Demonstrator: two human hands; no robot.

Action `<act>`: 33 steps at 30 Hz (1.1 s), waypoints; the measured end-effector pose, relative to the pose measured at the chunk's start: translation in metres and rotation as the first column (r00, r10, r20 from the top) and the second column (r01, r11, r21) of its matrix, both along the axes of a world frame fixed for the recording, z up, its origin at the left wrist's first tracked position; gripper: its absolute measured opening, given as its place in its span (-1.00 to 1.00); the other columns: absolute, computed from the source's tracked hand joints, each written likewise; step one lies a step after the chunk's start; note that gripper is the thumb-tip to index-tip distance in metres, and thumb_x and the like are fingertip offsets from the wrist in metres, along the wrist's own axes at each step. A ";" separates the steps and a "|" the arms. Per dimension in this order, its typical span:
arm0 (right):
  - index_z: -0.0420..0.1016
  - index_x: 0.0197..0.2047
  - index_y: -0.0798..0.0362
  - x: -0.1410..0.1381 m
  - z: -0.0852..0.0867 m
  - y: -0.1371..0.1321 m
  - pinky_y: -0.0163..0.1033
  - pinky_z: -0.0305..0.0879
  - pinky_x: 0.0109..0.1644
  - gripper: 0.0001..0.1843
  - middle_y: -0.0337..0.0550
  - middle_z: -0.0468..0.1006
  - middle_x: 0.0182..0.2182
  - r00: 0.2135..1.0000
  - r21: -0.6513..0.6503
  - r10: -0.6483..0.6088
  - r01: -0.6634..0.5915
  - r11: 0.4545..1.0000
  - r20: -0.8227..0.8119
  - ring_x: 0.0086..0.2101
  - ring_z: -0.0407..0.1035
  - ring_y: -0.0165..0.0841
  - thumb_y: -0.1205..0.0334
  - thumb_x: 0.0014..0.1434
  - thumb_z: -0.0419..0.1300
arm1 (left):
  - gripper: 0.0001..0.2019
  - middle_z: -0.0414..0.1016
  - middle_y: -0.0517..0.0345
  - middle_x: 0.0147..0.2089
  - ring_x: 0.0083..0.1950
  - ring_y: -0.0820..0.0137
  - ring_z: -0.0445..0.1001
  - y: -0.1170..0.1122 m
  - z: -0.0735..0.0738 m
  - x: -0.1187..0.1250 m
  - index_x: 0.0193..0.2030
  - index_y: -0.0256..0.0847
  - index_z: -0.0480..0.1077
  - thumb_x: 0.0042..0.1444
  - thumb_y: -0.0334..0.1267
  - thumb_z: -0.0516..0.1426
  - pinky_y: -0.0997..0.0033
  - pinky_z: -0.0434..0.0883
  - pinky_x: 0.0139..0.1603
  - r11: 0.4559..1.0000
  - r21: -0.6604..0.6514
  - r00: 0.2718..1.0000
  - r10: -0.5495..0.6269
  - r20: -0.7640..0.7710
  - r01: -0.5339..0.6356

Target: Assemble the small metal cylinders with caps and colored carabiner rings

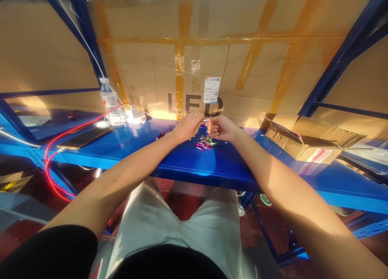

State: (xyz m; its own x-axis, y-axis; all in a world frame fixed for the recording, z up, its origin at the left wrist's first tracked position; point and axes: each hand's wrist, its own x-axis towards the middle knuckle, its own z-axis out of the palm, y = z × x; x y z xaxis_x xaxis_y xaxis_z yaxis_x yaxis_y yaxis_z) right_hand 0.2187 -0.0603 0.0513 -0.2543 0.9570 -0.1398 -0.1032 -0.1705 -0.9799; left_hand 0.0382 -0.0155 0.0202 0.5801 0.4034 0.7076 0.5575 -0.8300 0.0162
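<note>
Both my hands meet above the blue metal shelf (188, 162), in front of a cardboard wall marked "LED". My left hand (188, 125) and my right hand (220, 128) are closed in a pinch on a small silvery metal piece (205, 120) held between them. Just below the hands, a little pile of coloured metal clips (206, 143) in purple, pink, green and silver lies on the shelf. One more dark purple piece (160, 135) lies to the left of the pile.
A water bottle (109, 100), a white power adapter (136, 119) with a red cable (60, 141), and a dark phone (83, 138) sit at the left of the shelf. An open cardboard box (309, 139) stands at the right. Blue rack posts frame both sides.
</note>
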 end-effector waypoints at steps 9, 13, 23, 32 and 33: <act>0.44 -0.49 0.05 0.035 -0.010 0.016 -0.32 0.17 -0.58 -0.74 -0.23 0.43 -0.65 0.585 0.296 -0.141 -0.177 0.939 0.799 -0.59 0.28 -0.42 0.40 -0.01 0.47 | -0.85 0.62 -0.06 -0.11 -0.13 0.21 0.54 0.022 0.006 -0.029 -0.05 -0.22 0.43 0.33 -0.41 0.06 0.14 0.47 -0.02 0.947 -0.304 0.925 0.201 0.321 -0.100; 0.48 -0.52 0.07 0.046 -0.017 0.022 -0.34 0.09 -0.63 -0.68 -0.29 0.42 -0.65 0.502 0.200 0.018 -0.378 0.904 0.865 -0.65 0.22 -0.49 0.38 -0.21 0.57 | -0.86 0.62 -0.03 -0.12 -0.11 0.23 0.54 0.020 0.005 -0.029 -0.07 -0.24 0.46 0.33 -0.39 0.09 0.16 0.47 0.01 0.955 -0.290 0.935 0.154 0.319 -0.059; 0.36 -0.65 0.07 0.034 -0.017 0.011 -0.32 0.18 -0.60 -0.66 -0.23 0.41 -0.71 0.308 0.197 -0.061 -0.434 0.879 0.949 -0.68 0.21 -0.47 0.43 0.02 0.37 | -0.84 0.62 0.02 -0.13 -0.10 0.24 0.55 0.010 -0.001 -0.015 -0.08 -0.23 0.51 0.33 -0.36 0.09 0.19 0.47 0.00 0.955 -0.292 0.984 0.005 0.176 0.047; 0.40 -0.36 0.08 0.034 0.005 -0.006 -0.23 0.44 -0.41 -0.82 -0.08 0.61 -0.45 0.416 0.150 -0.042 -0.231 0.961 0.909 -0.54 0.46 -0.37 0.37 0.31 0.22 | -0.77 0.61 0.04 -0.17 -0.14 0.25 0.53 0.005 -0.005 -0.008 -0.06 -0.22 0.50 0.37 -0.33 0.01 0.22 0.42 -0.05 0.937 -0.331 0.986 -0.067 0.150 0.114; 0.41 -0.32 0.08 0.037 0.006 -0.005 -0.23 0.44 -0.42 -0.85 -0.10 0.59 -0.47 0.480 0.205 -0.083 -0.208 0.956 0.873 -0.54 0.45 -0.37 0.36 0.33 0.22 | -0.77 0.61 0.04 -0.18 -0.15 0.24 0.52 0.005 -0.004 -0.008 -0.06 -0.22 0.50 0.37 -0.33 0.01 0.22 0.42 -0.06 0.935 -0.342 0.987 -0.042 0.158 0.094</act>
